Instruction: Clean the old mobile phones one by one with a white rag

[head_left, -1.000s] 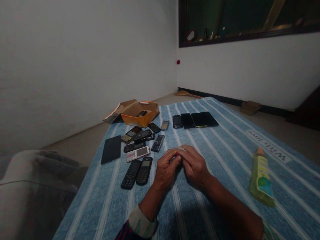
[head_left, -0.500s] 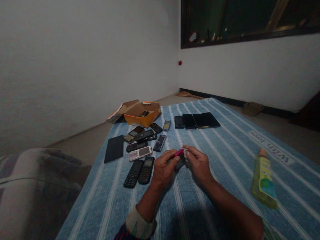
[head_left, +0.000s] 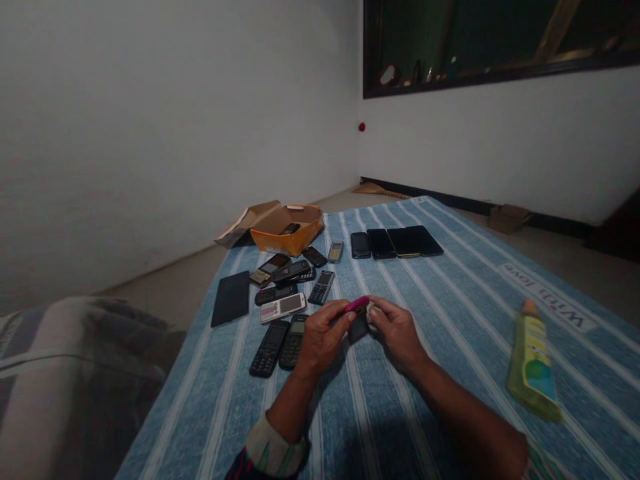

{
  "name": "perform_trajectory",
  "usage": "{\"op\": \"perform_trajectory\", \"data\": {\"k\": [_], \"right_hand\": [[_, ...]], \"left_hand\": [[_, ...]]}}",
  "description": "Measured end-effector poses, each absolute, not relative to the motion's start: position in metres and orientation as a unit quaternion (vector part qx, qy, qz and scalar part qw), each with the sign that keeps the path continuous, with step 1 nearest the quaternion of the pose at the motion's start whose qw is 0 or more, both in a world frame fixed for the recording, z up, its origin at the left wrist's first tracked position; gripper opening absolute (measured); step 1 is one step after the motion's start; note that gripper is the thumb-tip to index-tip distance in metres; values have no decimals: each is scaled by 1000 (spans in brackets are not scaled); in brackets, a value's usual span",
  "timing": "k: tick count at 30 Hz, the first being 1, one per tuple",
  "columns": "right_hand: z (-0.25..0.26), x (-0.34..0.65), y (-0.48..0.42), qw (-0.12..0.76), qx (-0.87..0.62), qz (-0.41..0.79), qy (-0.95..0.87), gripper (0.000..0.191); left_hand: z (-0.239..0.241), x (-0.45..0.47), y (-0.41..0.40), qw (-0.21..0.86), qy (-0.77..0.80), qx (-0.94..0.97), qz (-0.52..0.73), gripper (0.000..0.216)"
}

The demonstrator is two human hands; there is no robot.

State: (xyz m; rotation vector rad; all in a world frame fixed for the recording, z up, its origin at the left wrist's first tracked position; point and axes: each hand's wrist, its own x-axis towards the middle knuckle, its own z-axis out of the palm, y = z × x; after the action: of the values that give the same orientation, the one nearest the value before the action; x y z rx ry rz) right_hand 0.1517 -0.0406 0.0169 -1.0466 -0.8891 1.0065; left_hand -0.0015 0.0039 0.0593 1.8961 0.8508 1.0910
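Note:
Above the striped cloth, my left hand (head_left: 323,335) is closed on a small pink-edged mobile phone (head_left: 357,304), tilted between thumb and fingers. My right hand (head_left: 399,331) pinches a crumpled white cloth (head_left: 371,316) against the phone's right end; most of the cloth is hidden by the fingers. Just below the hands lies a dark flat phone (head_left: 359,328), partly covered. Left of my left hand are two black keypad phones, one (head_left: 269,348) fully visible and the other (head_left: 293,343) partly behind the wrist. A white and pink phone (head_left: 283,307) lies just beyond them.
An open orange cardboard box (head_left: 287,240) stands at the far left with a phone inside. Several keypad phones (head_left: 293,271) are scattered before it, near a black tablet-like slab (head_left: 231,298). Dark smartphones (head_left: 406,241) form a row behind. A yellow-green bottle (head_left: 535,367) lies at right.
The pink-edged phone has turned in my hands, so more of its pink edge and the dark phone below show. My right hand has shifted slightly against it.

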Motion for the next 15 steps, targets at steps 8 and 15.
{"op": "perform_trajectory", "data": {"k": [8,15], "right_hand": [[18,160,-38,634,-462,431,-445,35],[20,166,-37,643,-453,409,-463,28]], "left_hand": [[61,-1,3,383,320,752,431,19],[61,0,4,396,303,748,437,18]]}}
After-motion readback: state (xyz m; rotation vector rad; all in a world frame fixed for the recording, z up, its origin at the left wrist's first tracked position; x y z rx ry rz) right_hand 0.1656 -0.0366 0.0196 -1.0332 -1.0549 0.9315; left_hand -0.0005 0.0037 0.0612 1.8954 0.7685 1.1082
